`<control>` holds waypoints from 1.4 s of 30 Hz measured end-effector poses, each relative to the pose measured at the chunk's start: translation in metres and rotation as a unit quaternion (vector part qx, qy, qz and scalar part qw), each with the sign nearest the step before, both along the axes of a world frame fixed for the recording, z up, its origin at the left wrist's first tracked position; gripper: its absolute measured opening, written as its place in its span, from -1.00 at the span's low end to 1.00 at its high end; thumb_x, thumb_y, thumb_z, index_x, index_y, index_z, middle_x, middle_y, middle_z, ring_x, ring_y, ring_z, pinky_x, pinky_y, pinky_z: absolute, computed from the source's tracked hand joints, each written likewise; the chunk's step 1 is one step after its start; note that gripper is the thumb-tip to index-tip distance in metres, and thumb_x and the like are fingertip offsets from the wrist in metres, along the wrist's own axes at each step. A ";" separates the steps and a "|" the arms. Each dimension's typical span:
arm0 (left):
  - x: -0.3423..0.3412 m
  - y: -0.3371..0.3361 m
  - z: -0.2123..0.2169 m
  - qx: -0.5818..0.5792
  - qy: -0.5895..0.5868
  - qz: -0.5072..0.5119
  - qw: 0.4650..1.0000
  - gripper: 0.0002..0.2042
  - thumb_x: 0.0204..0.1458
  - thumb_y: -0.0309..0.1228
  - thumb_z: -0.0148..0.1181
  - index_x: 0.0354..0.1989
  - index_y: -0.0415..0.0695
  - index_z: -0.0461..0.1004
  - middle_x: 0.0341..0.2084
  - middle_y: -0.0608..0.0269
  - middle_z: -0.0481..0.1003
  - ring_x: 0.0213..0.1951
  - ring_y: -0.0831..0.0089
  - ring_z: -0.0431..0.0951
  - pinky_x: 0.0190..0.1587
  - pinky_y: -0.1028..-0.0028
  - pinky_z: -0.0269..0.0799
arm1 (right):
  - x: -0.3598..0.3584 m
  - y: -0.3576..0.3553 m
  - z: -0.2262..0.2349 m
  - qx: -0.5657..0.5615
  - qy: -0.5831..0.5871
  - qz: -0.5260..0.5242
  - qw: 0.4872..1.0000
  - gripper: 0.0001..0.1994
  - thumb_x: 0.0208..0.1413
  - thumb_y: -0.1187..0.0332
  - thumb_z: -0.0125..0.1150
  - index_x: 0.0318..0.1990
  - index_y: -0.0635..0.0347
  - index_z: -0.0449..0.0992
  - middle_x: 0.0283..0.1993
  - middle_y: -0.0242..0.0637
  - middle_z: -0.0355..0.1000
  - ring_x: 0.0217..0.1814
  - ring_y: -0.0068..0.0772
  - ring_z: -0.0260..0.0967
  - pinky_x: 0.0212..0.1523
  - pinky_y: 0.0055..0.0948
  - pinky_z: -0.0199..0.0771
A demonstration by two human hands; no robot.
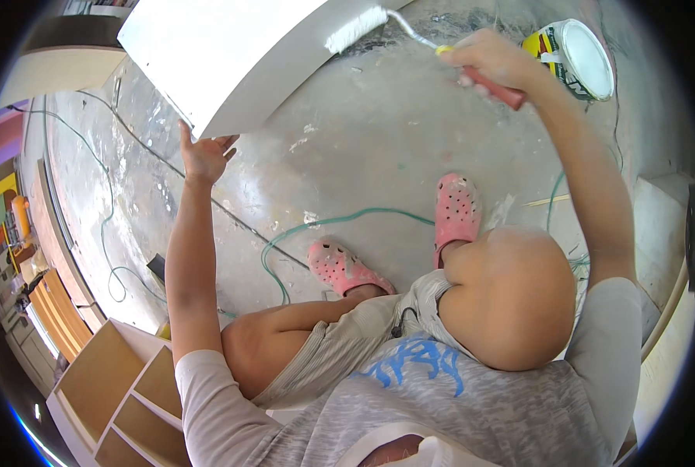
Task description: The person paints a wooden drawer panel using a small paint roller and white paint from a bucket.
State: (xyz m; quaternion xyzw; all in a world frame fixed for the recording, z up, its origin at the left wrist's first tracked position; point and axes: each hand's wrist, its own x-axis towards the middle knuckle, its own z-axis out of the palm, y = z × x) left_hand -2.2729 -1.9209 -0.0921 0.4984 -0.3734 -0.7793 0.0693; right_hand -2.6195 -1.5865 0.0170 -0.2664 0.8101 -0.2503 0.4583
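A paint roller (357, 29) with a white fuzzy sleeve, a bent wire frame and a red handle is in my right hand (494, 61). My fingers are wrapped round its grip, and the sleeve lies against the grey-looking side face of a large white piece of furniture (207, 58). My left hand (205, 158) is at the near lower corner of that piece, thumb on one side and fingers partly hidden beneath it. The white piece is raised at this corner. Right of my right hand stands a paint bucket (589, 61) with white at its round top and a yellow and dark label.
Paint-spotted concrete floor (347, 148) lies between my feet in pink clogs (456, 206). A green hose or cord (340, 215) loops across it, and a dark cord runs at left. A shelf unit with open compartments (129, 397) stands at lower left.
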 end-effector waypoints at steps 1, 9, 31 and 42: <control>-0.004 0.001 -0.004 -0.001 -0.004 0.005 1.000 0.00 -0.05 0.47 -0.47 0.36 -0.17 -0.02 0.25 -0.09 0.16 0.28 0.01 0.07 0.30 0.06 -0.38 | 0.001 -0.001 -0.015 0.016 0.001 -0.018 1.000 -0.65 0.11 0.10 0.14 -0.53 0.20 0.41 -0.65 -0.41 0.30 -0.74 -0.61 0.21 -0.77 -0.52 0.16; 0.003 -0.011 -0.026 -0.008 -0.013 0.014 1.000 -0.10 -0.01 0.39 -0.44 0.36 -0.07 0.03 0.28 0.01 0.12 0.27 0.03 0.10 0.28 0.02 -0.33 | -0.013 -0.001 0.002 0.068 -0.033 -0.039 0.996 -0.64 0.06 0.11 0.18 -0.52 0.26 0.44 -0.61 -0.37 0.34 -0.64 -0.53 0.26 -0.70 -0.41 0.19; -0.022 -0.049 -0.049 -0.053 0.191 0.098 0.975 -0.57 0.23 -0.18 -0.20 0.16 -0.20 0.24 -0.02 0.10 0.43 -0.07 0.25 0.51 -0.11 0.36 0.53 | -0.041 0.051 0.047 -0.012 0.337 0.089 0.937 -0.63 -0.01 0.47 0.08 0.02 0.12 0.34 -0.43 -0.05 0.43 -0.42 -0.04 0.38 -0.34 -0.26 0.36; -0.061 -0.073 -0.035 -0.168 0.126 0.114 0.971 -0.55 0.23 -0.22 -0.20 0.12 -0.35 0.26 -0.06 -0.01 0.46 -0.13 0.19 0.56 -0.12 0.25 0.56 | -0.013 0.105 0.061 0.069 0.373 0.075 0.922 -0.65 -0.03 0.45 0.10 -0.01 0.22 0.38 -0.42 -0.03 0.40 -0.36 -0.02 0.40 -0.31 -0.18 0.36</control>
